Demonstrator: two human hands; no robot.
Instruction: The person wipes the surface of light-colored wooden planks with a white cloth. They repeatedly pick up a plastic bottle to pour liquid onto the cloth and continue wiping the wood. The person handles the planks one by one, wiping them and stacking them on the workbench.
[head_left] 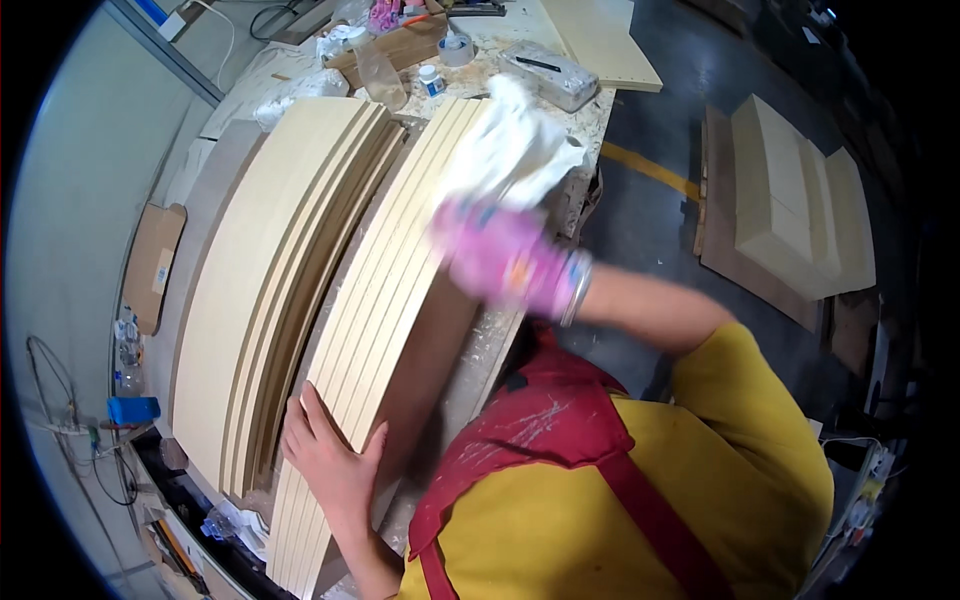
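My bare left hand (332, 462) lies on a stack of pale boards (385, 250) set on edge, with the fingers over the top edges and the thumb apart on the near side. A pink patterned glove covers my right hand (505, 258), which is smeared by motion above the same stack. From it a crumpled white cloth (515, 145) spreads over the stack's far end. The glove looks closed on the cloth, though single fingers do not show. Left of the stack stands a second group of pale boards (265, 270), the outermost showing its broad curved face.
Beyond the boards, the workbench (490, 70) bears a plastic bottle (375, 70), a small white jar (430, 80), a tape roll (456, 48) and a clear box (550, 75) with a black knife on it. Pale blocks (790, 200) sit on a floor pallet at right.
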